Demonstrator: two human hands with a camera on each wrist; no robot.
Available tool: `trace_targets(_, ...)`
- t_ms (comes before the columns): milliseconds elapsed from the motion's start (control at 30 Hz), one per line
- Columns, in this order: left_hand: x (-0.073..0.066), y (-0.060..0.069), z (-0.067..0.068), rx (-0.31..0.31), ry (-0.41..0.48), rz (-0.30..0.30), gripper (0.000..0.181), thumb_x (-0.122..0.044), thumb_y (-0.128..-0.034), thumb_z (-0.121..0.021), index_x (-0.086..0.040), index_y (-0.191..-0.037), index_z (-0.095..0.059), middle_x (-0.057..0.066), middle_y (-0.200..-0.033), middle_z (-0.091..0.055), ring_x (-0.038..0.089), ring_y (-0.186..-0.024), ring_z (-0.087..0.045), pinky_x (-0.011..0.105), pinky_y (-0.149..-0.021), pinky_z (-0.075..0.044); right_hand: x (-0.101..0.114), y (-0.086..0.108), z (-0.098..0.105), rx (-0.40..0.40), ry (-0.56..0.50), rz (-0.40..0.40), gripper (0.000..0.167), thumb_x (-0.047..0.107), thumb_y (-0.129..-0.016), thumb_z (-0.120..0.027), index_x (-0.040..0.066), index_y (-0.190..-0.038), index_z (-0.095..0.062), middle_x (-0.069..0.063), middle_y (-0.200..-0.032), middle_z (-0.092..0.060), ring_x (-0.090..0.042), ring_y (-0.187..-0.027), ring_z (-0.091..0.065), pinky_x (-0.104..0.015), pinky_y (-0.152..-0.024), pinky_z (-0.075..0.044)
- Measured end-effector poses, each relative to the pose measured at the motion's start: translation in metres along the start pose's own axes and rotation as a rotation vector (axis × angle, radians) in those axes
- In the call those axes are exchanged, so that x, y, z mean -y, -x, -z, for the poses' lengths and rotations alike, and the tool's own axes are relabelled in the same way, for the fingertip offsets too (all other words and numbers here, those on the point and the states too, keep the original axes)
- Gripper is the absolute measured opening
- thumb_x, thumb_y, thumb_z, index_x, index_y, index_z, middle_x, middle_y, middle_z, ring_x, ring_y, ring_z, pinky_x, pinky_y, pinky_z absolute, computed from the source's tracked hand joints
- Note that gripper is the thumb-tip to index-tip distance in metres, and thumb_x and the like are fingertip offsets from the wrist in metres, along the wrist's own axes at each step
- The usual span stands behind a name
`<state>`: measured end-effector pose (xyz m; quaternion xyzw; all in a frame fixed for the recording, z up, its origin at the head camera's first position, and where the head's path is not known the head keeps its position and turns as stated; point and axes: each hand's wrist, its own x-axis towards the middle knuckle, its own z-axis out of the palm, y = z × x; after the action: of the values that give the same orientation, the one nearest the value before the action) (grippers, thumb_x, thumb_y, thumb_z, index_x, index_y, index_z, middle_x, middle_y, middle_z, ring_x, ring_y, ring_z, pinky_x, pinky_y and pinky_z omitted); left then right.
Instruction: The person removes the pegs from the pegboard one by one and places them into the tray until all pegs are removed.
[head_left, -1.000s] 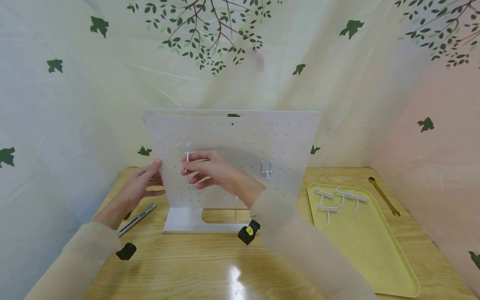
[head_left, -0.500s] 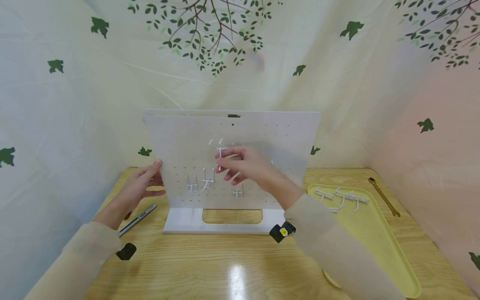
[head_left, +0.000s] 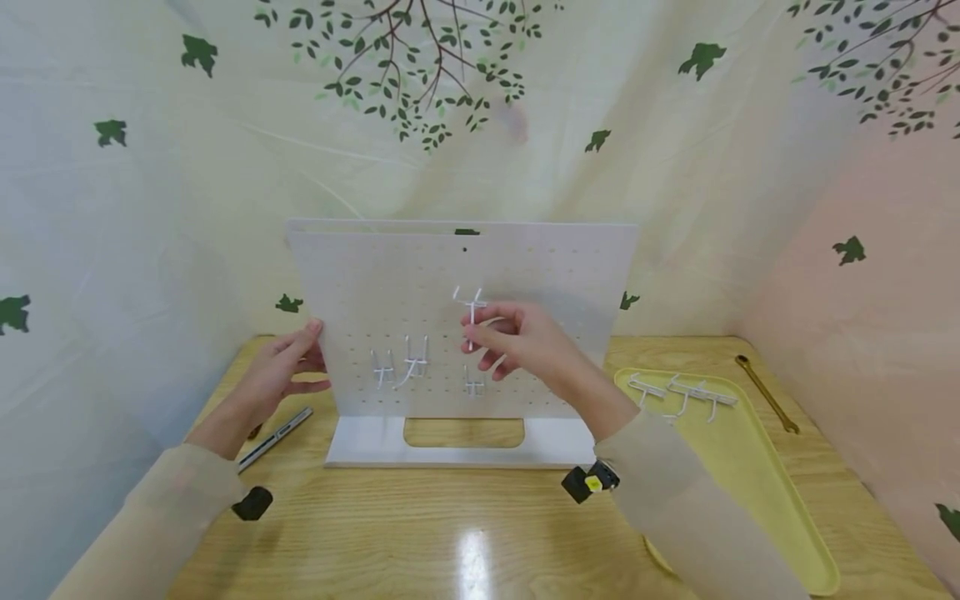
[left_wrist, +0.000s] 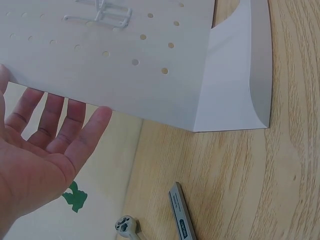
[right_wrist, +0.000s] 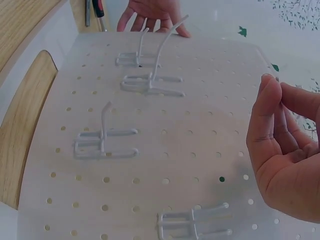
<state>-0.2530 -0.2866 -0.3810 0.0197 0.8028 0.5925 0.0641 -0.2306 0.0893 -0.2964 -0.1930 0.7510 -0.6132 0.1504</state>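
Observation:
A white pegboard stands upright on its white base. My left hand holds its left edge, the thumb at the front and the fingers behind. My right hand pinches a white double-prong pegboard hook by its arm in front of the board's middle, prongs up and apart from the board. That hook is hidden in the right wrist view. Mounted hooks show low on the board: one at far left, a longer one beside it, one near the middle. The right wrist view shows another mounted hook.
To the right lies a yellow tray with several white hooks at its far end. A brass-coloured wrench lies beyond it. Left of the base are a slim grey tool and a ratchet head. A printed curtain surrounds the table.
My right hand has carried the hook from the board's left part rightward to its middle, uncovering the mounted hooks at lower left. My left hand stays at the board's edge.

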Motion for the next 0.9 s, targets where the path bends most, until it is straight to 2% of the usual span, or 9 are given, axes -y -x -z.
trace_targets(167, -0.002, 0.002, -0.001, 0.01, 0.009, -0.004, 0.074, -0.064, -0.101, -0.043, 0.004, -0.127, -0.055, 0.021, -0.121, -0.058, 0.028, -0.105, -0.062, 0.045, -0.089, -0.058, -0.004, 0.011, 0.009, -0.031, 0.021, -0.004, 0.038, 0.026, -0.099, -0.069, 0.0, -0.126, -0.063, -0.014, -0.103, -0.073, -0.028, -0.078, -0.067, -0.035, -0.066, -0.061)
trace_targets(300, -0.002, 0.002, -0.001, 0.002, 0.011, -0.006, 0.073, -0.064, -0.1006, -0.044, 0.004, -0.123, -0.055, 0.02, -0.119, -0.058, 0.028, -0.103, -0.062, 0.044, -0.088, -0.059, -0.008, 0.02, 0.02, -0.057, 0.03, 0.008, 0.039, 0.027, -0.099, -0.069, -0.001, -0.125, -0.063, -0.015, -0.104, -0.073, -0.032, -0.079, -0.067, -0.034, -0.065, -0.061)
trace_targets(433, -0.002, 0.001, -0.001, -0.007, 0.014, 0.002, 0.073, -0.066, -0.0993, -0.045, 0.004, -0.119, -0.055, 0.018, -0.116, -0.059, 0.027, -0.102, -0.062, 0.042, -0.086, -0.06, -0.014, 0.032, 0.034, -0.079, 0.032, 0.02, 0.039, 0.026, -0.1, -0.068, -0.003, -0.125, -0.061, -0.014, -0.102, -0.072, -0.027, -0.075, -0.066, -0.033, -0.063, -0.06)
trace_targets(567, -0.001, 0.001, 0.0, -0.007, 0.013, 0.004, 0.073, -0.066, -0.099, -0.045, 0.003, -0.119, -0.056, 0.017, -0.115, -0.06, 0.027, -0.102, -0.063, 0.041, -0.086, -0.06, -0.021, 0.045, 0.05, -0.097, 0.045, 0.021, 0.037, 0.023, -0.101, -0.066, -0.004, -0.125, -0.059, -0.013, -0.101, -0.071, -0.022, -0.074, -0.066, -0.032, -0.064, -0.06)
trace_targets(733, 0.001, -0.001, 0.0, -0.01, 0.017, -0.002, 0.072, -0.066, -0.0992, -0.045, 0.003, -0.118, -0.057, 0.017, -0.113, -0.06, 0.027, -0.101, -0.063, 0.042, -0.086, -0.06, -0.032, 0.064, 0.073, -0.12, 0.093, 0.006, 0.037, 0.022, -0.102, -0.065, -0.007, -0.124, -0.058, -0.013, -0.102, -0.071, -0.029, -0.08, -0.068, -0.034, -0.067, -0.061)
trace_targets(900, 0.003, -0.003, -0.001, -0.012, 0.018, 0.011, 0.076, -0.069, -0.0971, -0.045, 0.002, -0.12, -0.056, 0.018, -0.118, -0.059, 0.027, -0.103, -0.063, 0.044, -0.086, -0.06, -0.047, 0.088, 0.099, -0.15, 0.148, -0.023, 0.04, 0.025, -0.102, -0.064, -0.008, -0.125, -0.057, -0.01, -0.107, -0.071, -0.026, -0.084, -0.069, -0.034, -0.068, -0.061)
